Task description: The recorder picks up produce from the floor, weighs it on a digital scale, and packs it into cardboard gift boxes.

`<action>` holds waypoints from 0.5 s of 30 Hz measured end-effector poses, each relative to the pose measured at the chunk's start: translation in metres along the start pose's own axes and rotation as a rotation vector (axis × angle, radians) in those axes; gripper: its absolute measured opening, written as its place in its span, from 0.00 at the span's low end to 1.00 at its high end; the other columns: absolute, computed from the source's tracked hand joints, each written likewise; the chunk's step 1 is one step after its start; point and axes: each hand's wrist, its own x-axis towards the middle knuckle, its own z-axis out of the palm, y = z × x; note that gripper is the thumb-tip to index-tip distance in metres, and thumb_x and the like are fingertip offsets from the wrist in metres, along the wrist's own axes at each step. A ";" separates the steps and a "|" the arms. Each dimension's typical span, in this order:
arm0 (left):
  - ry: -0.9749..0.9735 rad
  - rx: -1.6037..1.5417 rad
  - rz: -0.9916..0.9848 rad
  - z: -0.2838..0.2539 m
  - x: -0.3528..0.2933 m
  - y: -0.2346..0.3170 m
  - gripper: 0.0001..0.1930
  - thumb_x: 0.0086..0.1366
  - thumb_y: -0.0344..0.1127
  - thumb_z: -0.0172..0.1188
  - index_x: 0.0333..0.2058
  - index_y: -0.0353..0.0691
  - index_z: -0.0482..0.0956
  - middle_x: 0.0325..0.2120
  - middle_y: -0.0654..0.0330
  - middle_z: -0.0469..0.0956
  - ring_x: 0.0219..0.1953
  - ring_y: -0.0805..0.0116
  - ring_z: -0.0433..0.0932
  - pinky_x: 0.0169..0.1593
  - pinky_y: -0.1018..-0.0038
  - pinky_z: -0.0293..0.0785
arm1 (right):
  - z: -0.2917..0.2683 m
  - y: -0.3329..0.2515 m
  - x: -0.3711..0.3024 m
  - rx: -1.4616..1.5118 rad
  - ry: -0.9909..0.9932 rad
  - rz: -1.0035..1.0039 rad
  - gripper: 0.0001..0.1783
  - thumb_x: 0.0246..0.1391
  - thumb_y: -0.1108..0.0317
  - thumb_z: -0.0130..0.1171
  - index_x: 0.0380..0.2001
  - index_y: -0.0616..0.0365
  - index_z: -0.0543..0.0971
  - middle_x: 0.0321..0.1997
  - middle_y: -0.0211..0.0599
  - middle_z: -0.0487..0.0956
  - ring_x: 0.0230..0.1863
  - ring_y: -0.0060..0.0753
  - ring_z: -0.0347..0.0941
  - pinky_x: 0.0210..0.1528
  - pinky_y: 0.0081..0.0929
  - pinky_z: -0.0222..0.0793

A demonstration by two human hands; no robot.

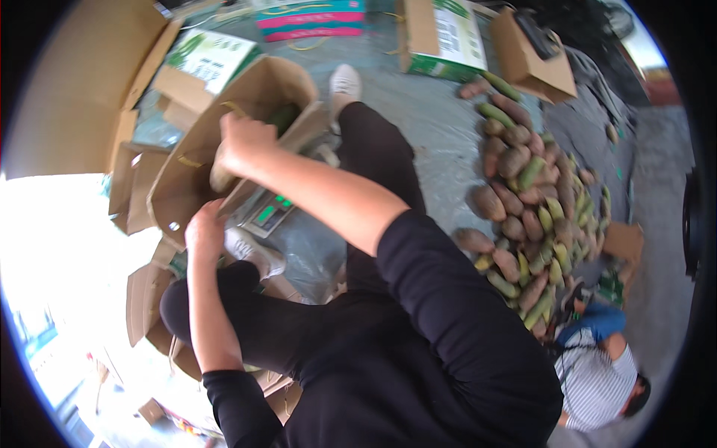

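A tall open cardboard carton stands at the left, over a scale with a green lit display. My right hand reaches across into it, fingers curled round a light-brown oblong piece of produce. Its exact kind I cannot make out. On the carton's near rim, my left hand is closed with its fingertips at the edge. Deeper in the carton lies a dark green long piece. Yellow cord loops hang on the carton wall.
To the right spreads a heap of brown and green oblong produce on a plastic sheet. Printed cartons stand at the far side, with more boxes at the left. A person in a striped shirt sits at the lower right.
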 end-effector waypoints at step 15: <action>0.017 -0.156 0.062 0.009 0.008 -0.017 0.17 0.54 0.27 0.57 0.45 0.35 0.75 0.38 0.47 0.77 0.42 0.50 0.76 0.46 0.64 0.69 | -0.194 0.284 -0.132 -0.011 0.434 0.213 0.22 0.44 0.57 0.62 0.43 0.56 0.77 0.43 0.41 0.79 0.46 0.38 0.74 0.48 0.31 0.69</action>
